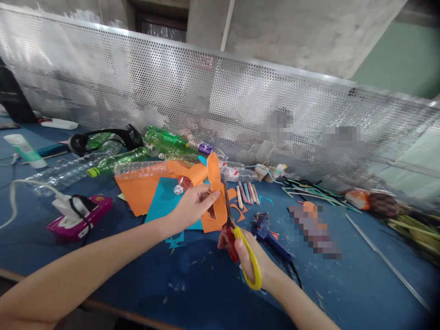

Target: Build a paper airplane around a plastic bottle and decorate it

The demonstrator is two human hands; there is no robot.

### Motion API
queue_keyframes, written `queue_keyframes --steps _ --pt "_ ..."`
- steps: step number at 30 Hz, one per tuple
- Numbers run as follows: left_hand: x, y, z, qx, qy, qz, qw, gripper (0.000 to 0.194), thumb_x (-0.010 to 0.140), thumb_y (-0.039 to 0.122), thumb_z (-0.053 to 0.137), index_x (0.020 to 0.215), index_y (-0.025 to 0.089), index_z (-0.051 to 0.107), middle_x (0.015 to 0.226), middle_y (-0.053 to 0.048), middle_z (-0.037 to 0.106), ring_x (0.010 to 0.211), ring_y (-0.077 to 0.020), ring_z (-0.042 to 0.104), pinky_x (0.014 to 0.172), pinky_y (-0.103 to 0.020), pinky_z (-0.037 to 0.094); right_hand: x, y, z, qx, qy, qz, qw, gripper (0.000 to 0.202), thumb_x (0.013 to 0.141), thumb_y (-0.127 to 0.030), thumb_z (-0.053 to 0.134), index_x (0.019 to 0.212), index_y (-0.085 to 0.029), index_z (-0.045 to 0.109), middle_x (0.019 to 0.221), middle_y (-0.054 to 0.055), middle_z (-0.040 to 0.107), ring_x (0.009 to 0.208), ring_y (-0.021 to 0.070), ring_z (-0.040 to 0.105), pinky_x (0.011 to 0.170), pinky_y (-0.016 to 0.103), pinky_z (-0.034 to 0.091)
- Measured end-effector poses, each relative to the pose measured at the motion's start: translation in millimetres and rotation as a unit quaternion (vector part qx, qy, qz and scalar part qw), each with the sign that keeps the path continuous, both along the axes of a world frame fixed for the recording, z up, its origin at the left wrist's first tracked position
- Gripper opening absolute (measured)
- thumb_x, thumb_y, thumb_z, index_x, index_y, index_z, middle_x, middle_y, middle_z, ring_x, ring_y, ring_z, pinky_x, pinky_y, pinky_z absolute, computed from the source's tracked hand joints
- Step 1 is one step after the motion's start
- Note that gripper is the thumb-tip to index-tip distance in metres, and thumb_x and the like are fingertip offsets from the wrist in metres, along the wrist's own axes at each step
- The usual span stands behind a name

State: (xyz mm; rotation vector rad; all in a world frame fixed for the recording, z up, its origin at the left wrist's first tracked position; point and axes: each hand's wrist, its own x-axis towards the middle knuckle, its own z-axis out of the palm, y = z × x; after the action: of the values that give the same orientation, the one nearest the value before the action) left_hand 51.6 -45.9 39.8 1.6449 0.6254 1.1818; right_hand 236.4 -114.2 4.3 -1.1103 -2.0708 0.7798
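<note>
Between its thumb and fingers my left hand [194,206] grips an orange foam piece [214,172], long and rounded, held upright above the table. My right hand [252,256] has its fingers through the handles of red and yellow scissors [253,263], whose blades touch the piece's right edge. Below and behind my left hand lie a blue sheet [161,197] and an orange sheet [137,192]. Orange scraps [239,213] are scattered just right of the blades.
Plastic bottles [120,158] lie along the back left. A glue gun [271,236] rests right of the scissors, near coloured sticks [248,193]. A magenta power strip [82,220] sits at left. A perforated metal screen [172,87] stands behind.
</note>
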Motion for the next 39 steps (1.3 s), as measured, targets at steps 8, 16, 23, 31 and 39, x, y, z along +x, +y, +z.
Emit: queue_keyframes --steps 8,16,23,31,39 --pt "-0.2 -1.1 0.8 -0.010 0.002 -0.001 1.000 0.025 0.090 0.037 0.051 0.077 0.016 0.057 0.063 0.000 0.064 0.052 -0.0121 0.063 0.051 -0.022 0.053 -2.4 2.7 3.6 0.000 -0.001 -0.012 1.000 0.062 0.087 -0.069 0.014 0.068 -0.020 0.048 0.063 0.006 0.059 0.059 0.0177 0.057 0.057 0.028 0.043" --pt "0.7 -0.9 1.2 -0.026 -0.003 -0.008 1.000 0.022 0.089 0.033 0.051 0.079 0.016 0.059 0.062 -0.001 0.064 0.051 -0.0119 0.063 0.051 -0.022 0.053 -3.3 2.2 -1.9 -0.036 0.012 -0.027 0.999 0.058 0.087 -0.068 0.016 0.067 -0.021 0.043 0.042 -0.003 0.046 0.035 0.0113 0.045 0.045 0.024 0.037" --pt "1.0 -1.3 1.7 -0.038 -0.015 -0.013 0.999 0.021 0.089 0.031 0.052 0.076 0.016 0.057 0.062 0.000 0.063 0.051 -0.0111 0.063 0.050 -0.020 0.053 -4.8 0.0 -0.8 -0.052 0.040 -0.037 0.997 0.058 0.086 -0.069 0.020 0.066 -0.021 0.043 0.039 -0.004 0.042 0.034 0.0108 0.043 0.038 0.022 0.033" --pt "1.1 -0.1 1.7 -0.045 -0.024 -0.021 0.998 0.024 0.089 0.034 0.053 0.080 0.013 0.060 0.065 -0.003 0.066 0.052 -0.0117 0.063 0.051 -0.022 0.054 -5.8 -2.0 -1.2 -0.078 0.050 -0.045 0.995 0.057 0.085 -0.071 0.022 0.068 -0.020 0.042 0.042 -0.005 0.042 0.031 0.0096 0.044 0.034 0.020 0.030" --pt "1.1 -0.7 3.5 -0.059 -0.027 -0.017 0.998 0.026 0.086 0.038 0.056 0.081 0.013 0.062 0.063 -0.001 0.063 0.051 -0.0114 0.061 0.049 -0.022 0.052 -4.2 -1.2 -4.5 -0.068 0.058 -0.042 0.995 0.055 0.086 -0.068 0.023 0.066 -0.021 0.040 0.042 -0.007 0.036 0.028 0.0072 0.037 0.032 0.019 0.031"
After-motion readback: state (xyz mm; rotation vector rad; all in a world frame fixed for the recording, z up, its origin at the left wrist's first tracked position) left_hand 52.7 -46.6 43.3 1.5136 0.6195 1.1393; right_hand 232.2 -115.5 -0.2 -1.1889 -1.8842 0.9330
